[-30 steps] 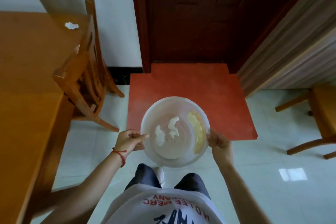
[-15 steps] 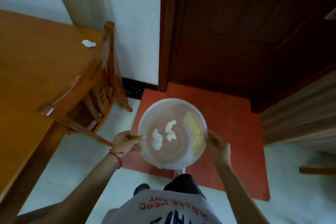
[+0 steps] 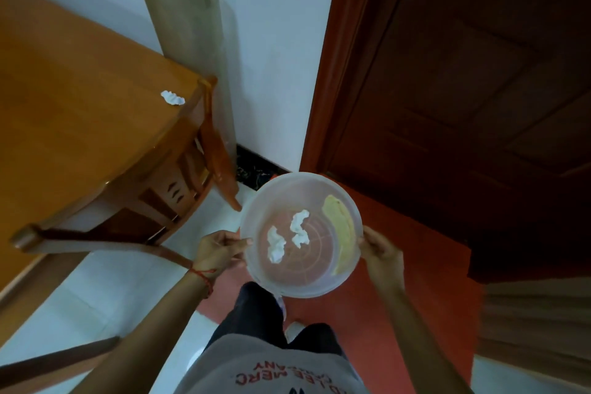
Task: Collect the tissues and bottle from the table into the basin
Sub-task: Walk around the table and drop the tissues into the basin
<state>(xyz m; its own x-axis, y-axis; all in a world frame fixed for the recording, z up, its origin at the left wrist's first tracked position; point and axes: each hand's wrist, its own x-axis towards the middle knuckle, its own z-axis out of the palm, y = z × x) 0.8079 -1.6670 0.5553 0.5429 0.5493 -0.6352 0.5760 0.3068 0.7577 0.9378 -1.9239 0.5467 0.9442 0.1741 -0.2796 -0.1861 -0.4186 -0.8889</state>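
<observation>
I carry a translucent white plastic basin (image 3: pixel 256 272) in front of my body. My left hand (image 3: pixel 217 249) grips its left rim and my right hand (image 3: pixel 380 249) grips its right rim. Inside lie two crumpled white tissues, one (image 3: pixel 275 245) on the left and another (image 3: pixel 300 227) beside it, plus a pale yellow flattened item (image 3: pixel 340 230) against the right wall. A third crumpled tissue (image 3: pixel 172 97) lies on the wooden table (image 3: pixel 70 99) near its far right corner. No bottle shows clearly.
A wooden chair (image 3: pixel 179 189) is pushed against the table's right side, between me and the tissue. A rolled beige sheet (image 3: pixel 192 51) leans on the white wall. A dark wooden door (image 3: pixel 463 73) and a red mat (image 3: pixel 399 297) are ahead and right.
The view has swung left and forward: the table, chair and tissue on it are larger and closer. Both hands keep their hold on the basin; its contents have barely shifted.
</observation>
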